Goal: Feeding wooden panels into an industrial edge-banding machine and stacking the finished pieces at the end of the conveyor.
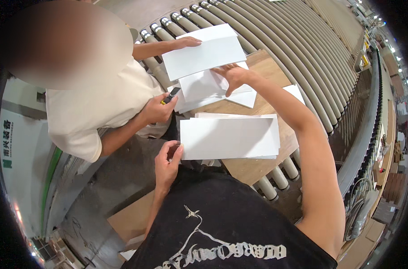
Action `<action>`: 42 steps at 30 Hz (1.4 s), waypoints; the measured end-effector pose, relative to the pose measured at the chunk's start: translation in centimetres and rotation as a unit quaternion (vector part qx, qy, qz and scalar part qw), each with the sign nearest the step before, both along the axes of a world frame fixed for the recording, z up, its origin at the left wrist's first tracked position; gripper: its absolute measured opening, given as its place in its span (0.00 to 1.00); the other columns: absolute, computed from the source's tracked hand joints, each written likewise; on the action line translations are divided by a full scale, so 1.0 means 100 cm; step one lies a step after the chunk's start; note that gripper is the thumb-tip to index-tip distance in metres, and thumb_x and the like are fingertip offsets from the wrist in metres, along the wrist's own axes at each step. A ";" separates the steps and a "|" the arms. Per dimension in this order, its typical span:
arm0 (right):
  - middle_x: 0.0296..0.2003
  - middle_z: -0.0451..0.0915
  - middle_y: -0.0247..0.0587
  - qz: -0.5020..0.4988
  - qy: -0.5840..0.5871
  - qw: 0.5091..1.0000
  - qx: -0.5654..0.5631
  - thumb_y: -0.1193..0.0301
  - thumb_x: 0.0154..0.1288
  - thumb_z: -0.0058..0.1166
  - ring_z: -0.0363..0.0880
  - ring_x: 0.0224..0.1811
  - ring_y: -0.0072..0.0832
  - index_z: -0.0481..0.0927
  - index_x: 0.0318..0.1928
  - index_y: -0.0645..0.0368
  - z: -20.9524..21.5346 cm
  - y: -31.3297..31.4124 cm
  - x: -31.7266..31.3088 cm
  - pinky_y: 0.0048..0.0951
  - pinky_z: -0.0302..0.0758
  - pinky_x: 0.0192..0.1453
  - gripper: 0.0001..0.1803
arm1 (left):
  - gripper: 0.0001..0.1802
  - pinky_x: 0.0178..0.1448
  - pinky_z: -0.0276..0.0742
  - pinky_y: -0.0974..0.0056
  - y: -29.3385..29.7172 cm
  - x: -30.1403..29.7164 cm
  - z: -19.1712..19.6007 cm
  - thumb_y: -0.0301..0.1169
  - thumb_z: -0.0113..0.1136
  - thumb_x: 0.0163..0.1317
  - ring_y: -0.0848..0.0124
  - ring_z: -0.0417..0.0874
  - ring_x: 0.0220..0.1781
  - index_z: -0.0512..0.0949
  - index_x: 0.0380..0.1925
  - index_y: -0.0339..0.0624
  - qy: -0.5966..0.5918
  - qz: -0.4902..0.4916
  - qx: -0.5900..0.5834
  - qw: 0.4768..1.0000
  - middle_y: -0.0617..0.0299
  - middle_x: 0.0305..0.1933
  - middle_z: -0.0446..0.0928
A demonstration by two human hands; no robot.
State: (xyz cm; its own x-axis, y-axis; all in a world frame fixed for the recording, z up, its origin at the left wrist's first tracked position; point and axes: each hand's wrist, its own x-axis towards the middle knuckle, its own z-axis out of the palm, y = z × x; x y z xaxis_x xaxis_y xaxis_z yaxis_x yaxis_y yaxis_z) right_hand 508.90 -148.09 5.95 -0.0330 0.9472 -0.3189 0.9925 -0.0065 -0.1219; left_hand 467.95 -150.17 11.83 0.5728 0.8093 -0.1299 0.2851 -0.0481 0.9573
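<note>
A stack of flat white panels (228, 138) lies in front of me on a wooden board. My left hand (168, 160) is closed at its left edge, thumb against the top panel's side. Farther off, my right hand (232, 77) reaches over some loose white sheets (199, 89) with fingers spread, holding nothing. Just beyond it, a co-worker's hand (187, 43) holds up a white panel (204, 53). The co-worker's other hand (159, 109) grips a utility knife (171, 95), dark with a yellow part.
The wooden board (244, 169) rests on a roller conveyor (276, 54) stretching away to the right. A co-worker in a cream shirt (96, 96) stands close on the left. A curved metal rail (365, 121) borders the right side. Brown cardboard (132, 215) lies low on the left.
</note>
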 end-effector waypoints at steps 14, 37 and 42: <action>0.60 0.67 0.57 -0.079 0.115 0.985 0.100 0.56 0.37 0.70 0.65 0.63 0.51 0.58 0.70 0.51 0.047 -0.085 0.008 0.46 0.61 0.69 0.57 | 0.11 0.37 0.71 0.71 0.010 -0.001 -0.003 0.32 0.60 0.64 0.80 0.74 0.32 0.77 0.38 0.34 0.006 -0.033 0.037 0.999 0.64 0.30 0.78; 0.60 0.64 0.58 -0.103 0.148 0.964 0.196 0.49 0.36 0.70 0.66 0.61 0.53 0.60 0.70 0.46 0.140 -0.203 -0.122 0.52 0.65 0.66 0.56 | 0.13 0.45 0.73 0.73 0.034 0.004 -0.014 0.33 0.49 0.72 0.79 0.77 0.37 0.77 0.41 0.33 -0.070 -0.061 -0.101 0.991 0.64 0.35 0.79; 0.60 0.66 0.55 -0.114 0.069 0.939 0.317 0.48 0.38 0.70 0.67 0.63 0.51 0.65 0.67 0.47 0.155 -0.211 -0.080 0.53 0.65 0.66 0.52 | 0.14 0.46 0.73 0.72 0.031 0.003 -0.012 0.34 0.50 0.72 0.79 0.77 0.38 0.77 0.42 0.33 -0.052 -0.041 -0.051 0.996 0.63 0.37 0.79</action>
